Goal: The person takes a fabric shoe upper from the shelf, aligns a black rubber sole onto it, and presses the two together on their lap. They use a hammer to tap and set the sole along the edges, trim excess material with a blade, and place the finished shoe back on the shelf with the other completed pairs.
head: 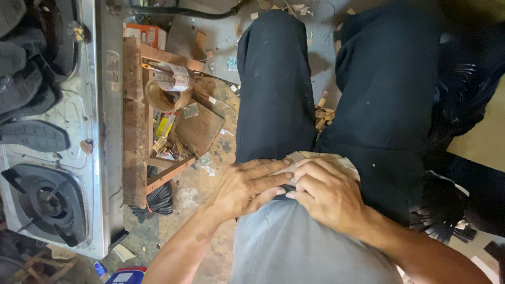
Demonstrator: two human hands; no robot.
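Both hands are working at the person's waist, where the grey shirt (294, 247) is meeting the black trousers (273, 89). The left hand (247, 186) is lying flat with its fingers stretched out narrow across a small pale strip (302, 156) and a dark bit just under its fingertips; the right hand (326, 194) is curling over the same spot, its fingers bent and pressing down, though whether either hand is actually pinching anything I cannot tell, since the knuckles are hiding the grip. The risk, as I judge it, is that the small piece is slipping out from between the crowded fingers, because both hands are covering it and blocking the view. If it is dropping, it is likely getting lost in the litter of wood scraps (322, 113) and the cluttered wooden rack (158, 121) beside the gas stove (58, 158) on the floor. The strip itself is looking light tan, flat and thin, mostly hidden, lying against the trousers at the beltline.
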